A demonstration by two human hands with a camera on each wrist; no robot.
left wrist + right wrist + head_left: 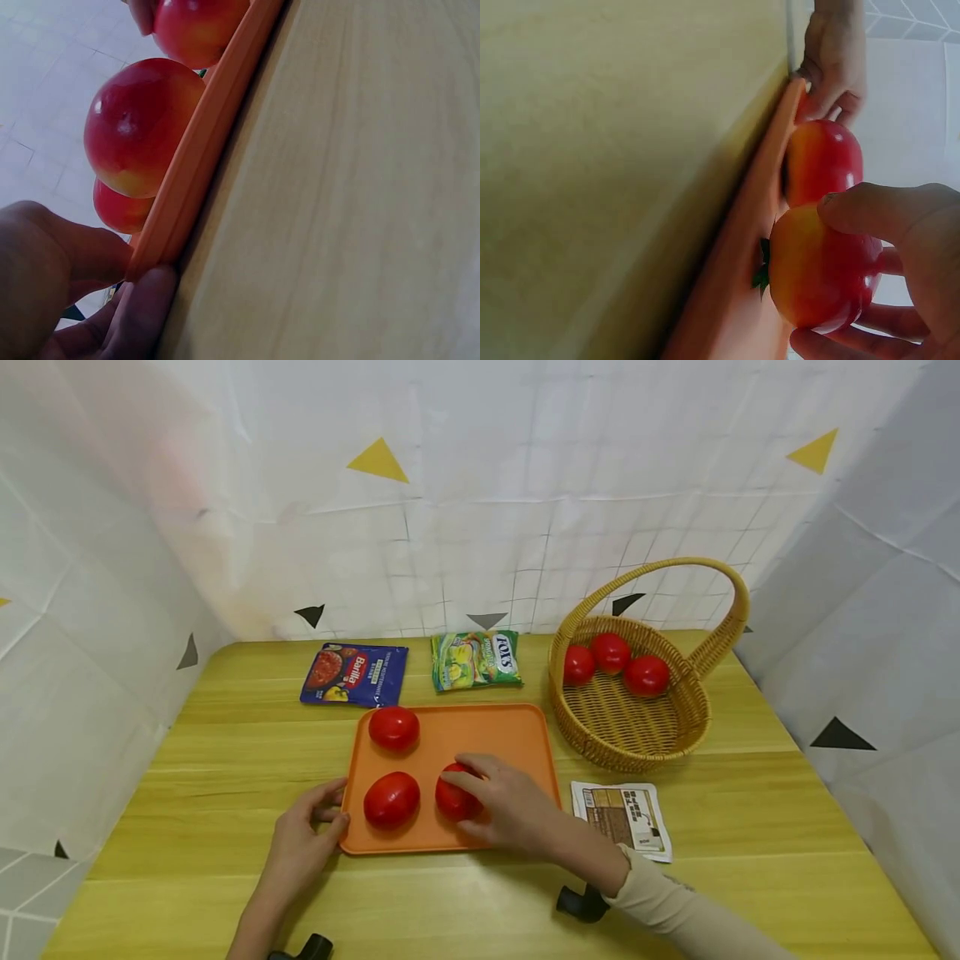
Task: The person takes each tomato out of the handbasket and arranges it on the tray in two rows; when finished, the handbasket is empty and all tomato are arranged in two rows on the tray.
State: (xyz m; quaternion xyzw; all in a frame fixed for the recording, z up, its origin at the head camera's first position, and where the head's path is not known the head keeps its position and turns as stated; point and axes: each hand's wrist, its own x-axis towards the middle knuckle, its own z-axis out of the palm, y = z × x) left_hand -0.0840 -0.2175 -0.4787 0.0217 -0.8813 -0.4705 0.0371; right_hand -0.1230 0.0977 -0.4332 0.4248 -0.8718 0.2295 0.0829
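An orange tray (491,735) carries three red tomatoes. My right hand (517,806) grips the rightmost tomato (454,795), fingers and thumb spread round its sides. That tomato (810,270) shows a yellowish underside and green leaves against the tray in the right wrist view. Beside it lies a second tomato (392,800), and a third tomato (393,728) sits in the back left corner. At the tray's front left, my left hand (303,831) pinches the rim; the left wrist view shows the thumb and fingers (146,304) at the tray's corner.
A wicker basket (630,756) with a tall handle stands at the back right, holding three tomatoes (611,653). Behind the tray lie a blue Barilla pouch (355,674) and a green Fox's bag (476,660). A white and brown packet (622,818) lies right of the tray.
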